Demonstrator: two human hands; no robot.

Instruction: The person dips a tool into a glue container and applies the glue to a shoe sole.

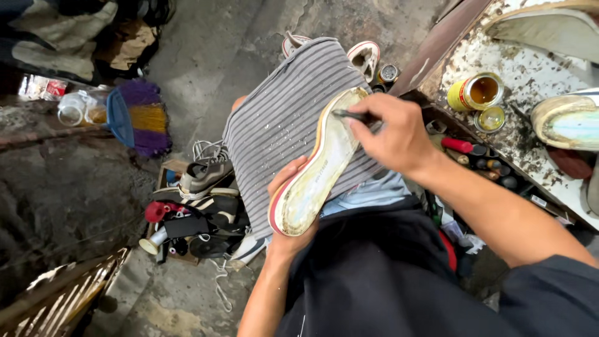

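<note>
Glue-smeared shoe sole (315,168) lies across our lap; left hand (288,206) fingers cup its heel steady, right hand (390,134) fingers pinch a brush (350,115).

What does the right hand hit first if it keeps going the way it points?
The right hand points left with a dark tool, whose tip already meets the shoe sole. Beyond lies the striped cloth; depth unclear.

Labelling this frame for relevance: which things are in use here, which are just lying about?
In use:
- shoe sole, held at its near end by the left hand
- dark brush-like tool in the right hand's grip, tip on the sole
- striped grey cloth under the sole
- open yellow tin

Lying about:
- pile of shoes
- purple broom
- other soles on the bench
</note>
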